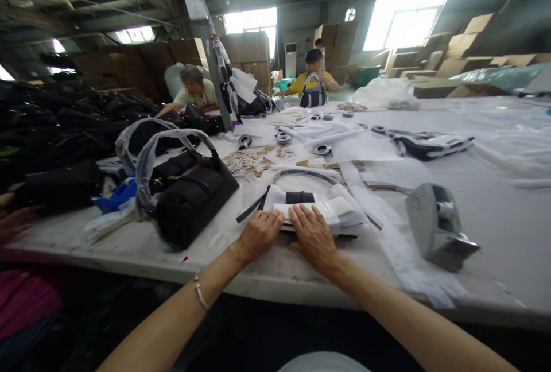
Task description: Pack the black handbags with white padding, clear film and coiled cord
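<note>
A flat bag wrapped in white padding [340, 206] lies near the table's front edge, with a black strap piece showing at its centre and a dark handle behind. Both hands rest on its near edge. My left hand [260, 234] has its fingers pressed together and bent over the white padding. Beside it, my right hand [313, 237] lies flat with its fingers spread on the same padding. To the left stands a black handbag [193, 200], its handles covered in clear wrap.
A grey tape dispenser [437, 223] stands on the right of the white table [508, 234]. Rolls, white strips and a pile of small tags [249, 161] lie behind the bag. Two people work across the table; another person's hand [19, 224] shows at far left.
</note>
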`<state>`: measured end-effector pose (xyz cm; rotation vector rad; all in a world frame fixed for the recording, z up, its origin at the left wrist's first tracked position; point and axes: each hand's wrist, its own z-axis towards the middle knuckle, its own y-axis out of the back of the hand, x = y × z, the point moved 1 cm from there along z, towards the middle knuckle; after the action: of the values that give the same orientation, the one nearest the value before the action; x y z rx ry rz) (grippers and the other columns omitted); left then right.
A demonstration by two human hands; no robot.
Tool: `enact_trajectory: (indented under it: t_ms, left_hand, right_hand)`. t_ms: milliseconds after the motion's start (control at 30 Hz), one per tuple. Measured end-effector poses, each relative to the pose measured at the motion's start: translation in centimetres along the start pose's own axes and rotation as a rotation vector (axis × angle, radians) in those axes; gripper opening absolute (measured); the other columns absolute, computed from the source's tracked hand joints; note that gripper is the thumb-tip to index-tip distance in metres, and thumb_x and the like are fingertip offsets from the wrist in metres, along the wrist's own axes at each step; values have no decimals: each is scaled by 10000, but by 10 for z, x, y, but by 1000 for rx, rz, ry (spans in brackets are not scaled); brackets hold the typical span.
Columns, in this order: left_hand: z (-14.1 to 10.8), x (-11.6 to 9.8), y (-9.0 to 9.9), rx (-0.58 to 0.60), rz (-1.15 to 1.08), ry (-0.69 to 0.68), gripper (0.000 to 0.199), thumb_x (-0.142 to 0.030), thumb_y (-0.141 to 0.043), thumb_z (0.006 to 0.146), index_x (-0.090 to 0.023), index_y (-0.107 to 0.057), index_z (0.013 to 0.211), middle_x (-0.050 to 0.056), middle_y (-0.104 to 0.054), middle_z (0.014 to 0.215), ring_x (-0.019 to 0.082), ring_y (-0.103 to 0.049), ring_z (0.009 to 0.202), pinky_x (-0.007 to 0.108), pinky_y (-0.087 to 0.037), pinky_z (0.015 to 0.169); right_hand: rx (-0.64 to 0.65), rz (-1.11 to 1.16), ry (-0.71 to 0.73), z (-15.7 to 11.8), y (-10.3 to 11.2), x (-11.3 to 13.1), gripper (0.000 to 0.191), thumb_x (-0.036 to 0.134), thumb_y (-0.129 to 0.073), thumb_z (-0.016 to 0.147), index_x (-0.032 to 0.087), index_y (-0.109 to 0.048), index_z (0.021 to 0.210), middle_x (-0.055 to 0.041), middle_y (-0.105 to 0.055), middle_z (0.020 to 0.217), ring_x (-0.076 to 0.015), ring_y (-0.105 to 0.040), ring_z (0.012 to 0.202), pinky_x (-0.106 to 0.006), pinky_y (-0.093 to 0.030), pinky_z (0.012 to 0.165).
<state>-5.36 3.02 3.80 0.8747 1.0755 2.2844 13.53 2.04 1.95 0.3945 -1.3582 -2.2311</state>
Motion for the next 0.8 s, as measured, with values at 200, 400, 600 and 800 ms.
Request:
enact_trajectory:
  t_ms: [200,400,600,800]
  left_hand:
    - [9,-19,9,19,-1,68,437,-60,-421,831,-83,-535,1252,150,-682,1152,243,-667,969,389,-528,819]
    - [5,-38,5,-52,121,109,436,-156,-422,889,-85,-529,1306,173,-598,1341,302,-450,1367,540,-299,1158]
    - [9,-24,-5,-156,211,27,353,-33,-418,919,-100,-613,1206,125,-699,1103,244,-661,1032,437,-433,1022]
    - [-2,-19,-8,-193,103,110,338,-158,-417,990,-150,-574,1289,89,-705,1157,212,-671,953,345,-467,876]
  right_hand:
    - [-21,-14,112,4,10,-23,561,239,-743,786,118,-526,1289,-142,-629,1270,-312,-537,1182,-476,-368,1049]
    - [-4,8,216,12,17,-35,189,218,-517,928,155,-563,1100,-112,-667,1095,-255,-579,1015,-427,-425,930]
    - [62,43,190,19,20,-34,214,280,-579,899,149,-562,1067,-116,-668,1085,-259,-588,993,-423,-431,901]
    - [-112,209,218,0,62,-41,449,347,-563,955,153,-483,1352,-105,-576,1391,-220,-499,1302,-416,-334,1141]
